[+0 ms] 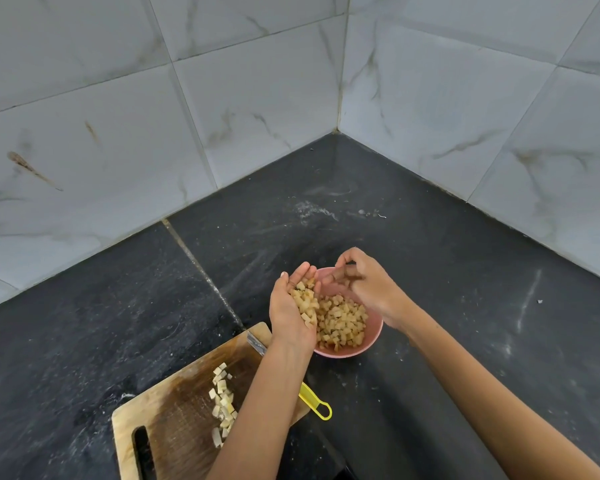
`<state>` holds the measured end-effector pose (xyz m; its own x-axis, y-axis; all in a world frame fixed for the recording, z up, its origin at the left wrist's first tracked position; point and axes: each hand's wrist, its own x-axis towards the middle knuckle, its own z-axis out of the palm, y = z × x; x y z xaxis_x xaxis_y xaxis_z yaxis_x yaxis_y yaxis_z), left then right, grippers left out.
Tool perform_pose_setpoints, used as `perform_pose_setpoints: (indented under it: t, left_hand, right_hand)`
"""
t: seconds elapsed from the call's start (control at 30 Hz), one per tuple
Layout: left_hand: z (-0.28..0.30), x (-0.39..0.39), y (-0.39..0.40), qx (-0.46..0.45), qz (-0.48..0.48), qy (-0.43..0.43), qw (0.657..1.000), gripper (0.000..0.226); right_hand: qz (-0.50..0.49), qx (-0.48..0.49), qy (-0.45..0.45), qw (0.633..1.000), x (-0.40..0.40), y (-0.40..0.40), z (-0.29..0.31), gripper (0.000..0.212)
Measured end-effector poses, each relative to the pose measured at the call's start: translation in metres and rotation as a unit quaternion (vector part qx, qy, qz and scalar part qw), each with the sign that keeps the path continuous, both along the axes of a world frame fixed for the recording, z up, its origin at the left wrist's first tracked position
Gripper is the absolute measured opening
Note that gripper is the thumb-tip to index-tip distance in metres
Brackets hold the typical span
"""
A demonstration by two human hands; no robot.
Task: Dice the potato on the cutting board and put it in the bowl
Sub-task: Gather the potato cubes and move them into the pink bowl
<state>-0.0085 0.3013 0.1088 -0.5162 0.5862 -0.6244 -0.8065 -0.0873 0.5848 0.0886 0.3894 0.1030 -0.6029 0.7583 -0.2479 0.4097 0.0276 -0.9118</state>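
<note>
Head view: the pink bowl sits on the dark bench, well clear of the tiled walls that meet in a corner behind it. Left hand, cupped with fingers nearly straight, holds potato dice over the bowl's left rim; right hand hovers above, fingers loosely curled, apparently empty. More dice lie on the board near-left of the bowl, a yellow-handled knife between.

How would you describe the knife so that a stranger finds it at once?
Start at the wooden cutting board at bottom left. Along its right edge, partly under the left forearm, lies the knife. Its bright yellow looped handle sets it apart.
</note>
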Motion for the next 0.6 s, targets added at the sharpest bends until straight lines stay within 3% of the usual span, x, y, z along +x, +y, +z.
perform_pose_setpoints:
  t: [0.07,0.2,0.3,0.37,0.47,0.6]
  left_hand:
    - [0.000,0.001,-0.001,-0.006,-0.019,0.009,1.000,0.043]
    - [-0.001,0.001,-0.002,-0.015,-0.075,0.009,0.997,0.059]
    - [-0.002,0.000,0.000,-0.013,-0.102,0.002,0.995,0.066]
    - [-0.002,-0.003,0.001,-0.012,-0.114,-0.002,0.993,0.067]
    - [0.000,-0.005,0.002,-0.002,-0.127,-0.026,0.992,0.068]
    - [-0.001,-0.006,0.003,0.005,-0.120,-0.041,0.992,0.063]
  right_hand:
    - [0.007,0.096,0.020,0.995,0.004,-0.001,-0.003,0.033]
    - [0.016,0.156,0.085,0.984,0.002,-0.009,-0.006,0.009]
    - [0.099,0.165,0.082,0.978,0.001,-0.025,-0.012,0.020]
    - [0.112,0.224,0.092,0.964,0.002,-0.031,-0.021,0.025]
    - [0.077,0.253,0.083,0.961,0.008,-0.025,-0.027,0.013]
    - [-0.015,0.228,0.034,0.973,0.018,-0.014,-0.023,0.013]
